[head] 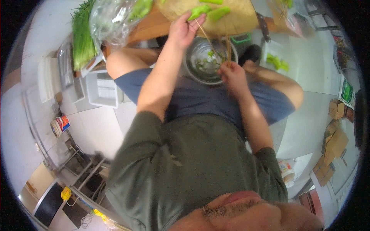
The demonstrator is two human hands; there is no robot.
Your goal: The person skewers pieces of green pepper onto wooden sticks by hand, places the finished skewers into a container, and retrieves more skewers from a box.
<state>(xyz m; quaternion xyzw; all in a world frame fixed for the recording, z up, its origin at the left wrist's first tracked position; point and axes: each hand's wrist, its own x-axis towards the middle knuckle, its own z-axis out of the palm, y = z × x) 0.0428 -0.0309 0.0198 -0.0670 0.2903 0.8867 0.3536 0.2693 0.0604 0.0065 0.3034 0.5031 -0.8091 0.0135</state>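
My left hand (183,31) is raised at the near edge of a round wooden chopping board (242,17), palm partly up. Between its thumb and fingers is a bright green vegetable piece (199,11), and a thin bamboo skewer (204,33) slants down from it. My right hand (233,76) pinches several thin bamboo skewers (228,52), which stand nearly upright and look blurred. Below both hands is a round metal bowl (189,70) with small green bits (208,62) inside. More cut green pieces (218,13) lie on the board.
A knife (263,27) rests at the board's right edge. Long green stalks (83,37) and a clear plastic bag (109,23) are at left. A white bin (102,89) stands on the floor; another white container (267,47) at right holds green pieces (277,62).
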